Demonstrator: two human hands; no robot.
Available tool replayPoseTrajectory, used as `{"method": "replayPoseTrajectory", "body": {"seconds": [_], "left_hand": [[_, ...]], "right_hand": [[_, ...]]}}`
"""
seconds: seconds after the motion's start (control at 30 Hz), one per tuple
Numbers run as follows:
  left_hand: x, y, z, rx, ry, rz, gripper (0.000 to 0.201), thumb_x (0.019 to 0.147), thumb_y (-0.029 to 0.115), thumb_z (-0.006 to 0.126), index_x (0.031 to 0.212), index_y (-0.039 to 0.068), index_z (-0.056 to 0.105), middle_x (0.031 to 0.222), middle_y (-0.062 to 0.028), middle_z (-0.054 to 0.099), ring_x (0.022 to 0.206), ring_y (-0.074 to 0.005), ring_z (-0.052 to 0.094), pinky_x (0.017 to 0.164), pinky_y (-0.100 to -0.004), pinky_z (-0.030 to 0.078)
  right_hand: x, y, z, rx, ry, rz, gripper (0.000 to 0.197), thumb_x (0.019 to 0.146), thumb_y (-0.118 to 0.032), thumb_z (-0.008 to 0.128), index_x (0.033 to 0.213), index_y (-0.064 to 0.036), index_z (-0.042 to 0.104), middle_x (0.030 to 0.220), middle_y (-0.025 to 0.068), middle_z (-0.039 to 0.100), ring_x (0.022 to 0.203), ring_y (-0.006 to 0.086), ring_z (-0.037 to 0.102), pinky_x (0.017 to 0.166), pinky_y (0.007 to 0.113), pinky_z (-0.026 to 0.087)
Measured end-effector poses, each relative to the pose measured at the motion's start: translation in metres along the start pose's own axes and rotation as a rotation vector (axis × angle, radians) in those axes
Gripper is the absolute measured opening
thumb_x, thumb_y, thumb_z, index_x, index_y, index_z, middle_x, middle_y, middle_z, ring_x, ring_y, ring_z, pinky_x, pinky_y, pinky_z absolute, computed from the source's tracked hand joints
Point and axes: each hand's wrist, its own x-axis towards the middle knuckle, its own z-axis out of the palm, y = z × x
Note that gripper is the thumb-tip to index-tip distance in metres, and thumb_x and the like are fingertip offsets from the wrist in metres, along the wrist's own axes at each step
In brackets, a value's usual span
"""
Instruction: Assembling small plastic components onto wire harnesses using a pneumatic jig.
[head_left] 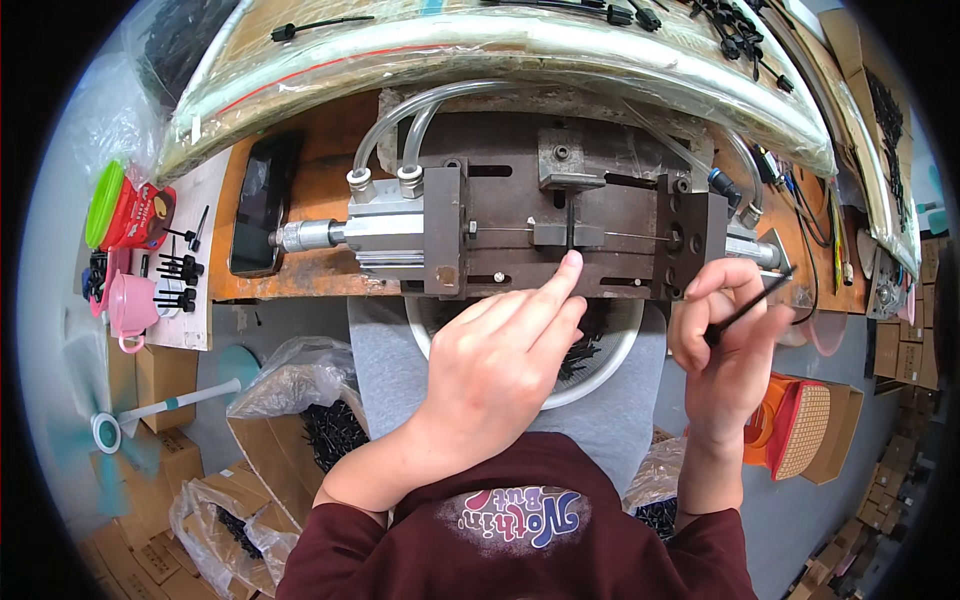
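My left hand (500, 355) reaches over the near edge of a dark metal fixture (510, 265). Its index finger is stretched out, the tip at the lower end of a thin black strip (571, 225) standing in the small centre block (590, 237). A thin metal rod runs sideways through that block, between two upright end plates. To the right, my right hand (730, 345) is raised with its fingers closed round a slim black plastic strip (757, 302), which points up and right. The strip's lower end is partly hidden by the fingers.
A white basket (600, 378) of black pieces rests on my lap under the fixture. Clear air hoses (440, 92) join the cylinders. A phone (265, 205) lies left, near a pink cup (133, 305). A plastic-wrapped shelf (500, 50) with black parts overhangs the back. Boxes stand below.
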Motion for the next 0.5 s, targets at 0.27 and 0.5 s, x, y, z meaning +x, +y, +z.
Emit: {"method": "replayPoseTrajectory", "body": {"seconds": [0.27,0.5], "left_hand": [[0.008,-0.001,-0.002,0.069,-0.048,-0.024,0.026,0.071,0.012,0.079,0.094,0.004,0.071,0.12,-0.0104,0.069,0.067,-0.0188,0.066,0.062,-0.0286,0.052],[0.018,0.011,-0.021,-0.508,0.121,0.027,0.038,0.07,0.007,0.083,0.106,0.004,0.072,0.107,-0.0124,0.072,0.087,-0.0211,0.072,0.079,-0.0312,0.058]], "right_hand": [[0.005,-0.025,0.01,-0.315,0.07,-0.076,0.043,0.106,-0.033,0.036,0.088,0.0004,0.056,0.069,0.0014,0.049,0.062,0.0105,0.045,0.062,0.025,0.036],[0.023,-0.035,0.019,-0.105,-0.107,0.357,0.02,0.103,-0.021,0.051,0.097,-0.0038,0.059,0.069,-0.0055,0.051,0.056,-0.0007,0.038,0.05,0.015,0.027]]}}
